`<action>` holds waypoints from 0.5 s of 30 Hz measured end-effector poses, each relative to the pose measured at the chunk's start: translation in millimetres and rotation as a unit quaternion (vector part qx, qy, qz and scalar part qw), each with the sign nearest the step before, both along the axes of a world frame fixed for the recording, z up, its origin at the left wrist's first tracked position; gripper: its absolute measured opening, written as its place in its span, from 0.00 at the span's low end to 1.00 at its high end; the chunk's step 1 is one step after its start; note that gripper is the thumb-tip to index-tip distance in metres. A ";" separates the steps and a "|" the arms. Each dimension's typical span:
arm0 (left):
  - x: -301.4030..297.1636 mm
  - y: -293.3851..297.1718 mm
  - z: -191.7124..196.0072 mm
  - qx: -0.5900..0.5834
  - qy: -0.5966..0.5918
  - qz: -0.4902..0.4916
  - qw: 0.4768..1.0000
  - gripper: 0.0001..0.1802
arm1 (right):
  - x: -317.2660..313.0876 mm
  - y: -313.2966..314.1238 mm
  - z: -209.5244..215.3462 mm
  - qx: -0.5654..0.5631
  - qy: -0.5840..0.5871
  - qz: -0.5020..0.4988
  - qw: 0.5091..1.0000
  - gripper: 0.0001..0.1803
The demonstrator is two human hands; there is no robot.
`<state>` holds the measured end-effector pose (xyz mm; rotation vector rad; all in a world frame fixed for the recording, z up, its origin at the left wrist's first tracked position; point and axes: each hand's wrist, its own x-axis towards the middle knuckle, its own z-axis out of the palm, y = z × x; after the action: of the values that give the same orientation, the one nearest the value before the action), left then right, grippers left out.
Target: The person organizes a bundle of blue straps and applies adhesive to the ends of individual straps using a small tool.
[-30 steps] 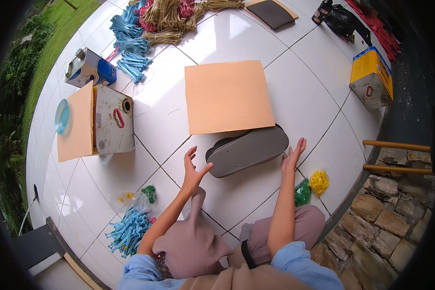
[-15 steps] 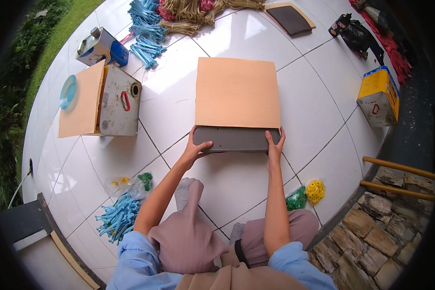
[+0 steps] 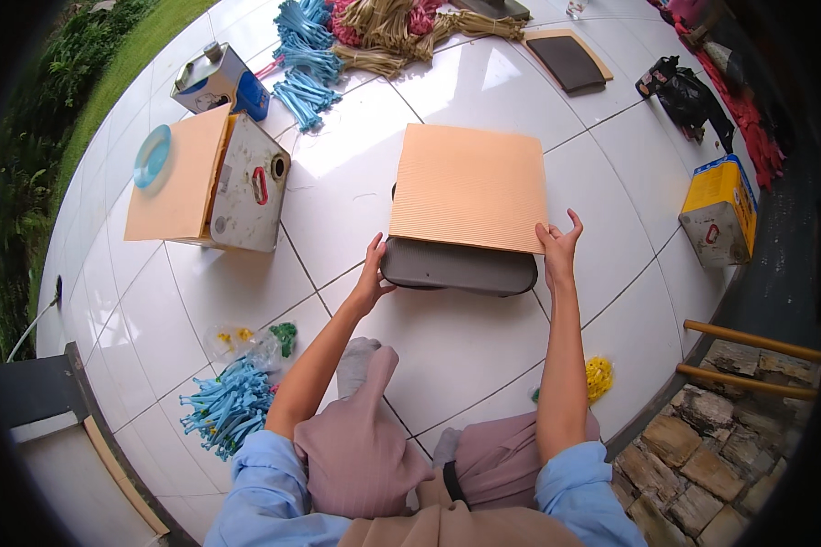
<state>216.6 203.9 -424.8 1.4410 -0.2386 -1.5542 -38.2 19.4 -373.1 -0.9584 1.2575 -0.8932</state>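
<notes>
A ribbed peach-coloured sheet (image 3: 468, 187), like corrugated board, lies slightly askew over a dark grey flat slab with rounded corners (image 3: 461, 266). The slab's near edge sticks out from under the sheet; most of it is hidden. My left hand (image 3: 370, 281) is beside the slab's left end, fingers apart, near or touching its side. At the sheet's near right corner, my right hand (image 3: 559, 248) rests its thumb against the edge, with the index finger raised and spread away.
Left stand a metal can bearing a peach sheet (image 3: 178, 187) with a blue ring (image 3: 153, 157), and another can (image 3: 219, 84). Blue bundled strips (image 3: 228, 406) lie near my left leg, a yellow bag (image 3: 599, 378) by my right. A yellow can (image 3: 722, 205) stands right.
The peach sheet has turned slightly clockwise on the slab. Both hands have loosened from the slab's near edge; my right hand has moved to the sheet's corner. The whole view has shifted a little.
</notes>
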 end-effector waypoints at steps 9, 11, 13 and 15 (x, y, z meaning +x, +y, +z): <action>6.1 -20.3 17.4 -0.080 -0.157 -0.035 0.984 0.44 | -23.9 60.4 -0.2 0.047 0.048 0.017 0.998 0.41; 0.7 -28.3 11.4 -0.119 -0.230 -0.054 0.964 0.49 | -20.6 57.4 -3.4 -0.009 0.181 0.075 0.980 0.42; 7.4 -33.0 -2.0 -0.157 -0.349 -0.057 0.922 0.54 | -11.2 56.9 -2.8 -0.065 0.303 0.138 0.941 0.43; 7.1 -43.6 7.8 -0.110 -0.353 -0.069 0.926 0.54 | -9.1 59.0 -1.4 0.003 0.312 -0.047 0.949 0.42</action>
<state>223.8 160.4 -417.0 1.7764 -0.9278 -1.0075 -47.3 78.4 -374.5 -1.2366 1.8514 -0.6720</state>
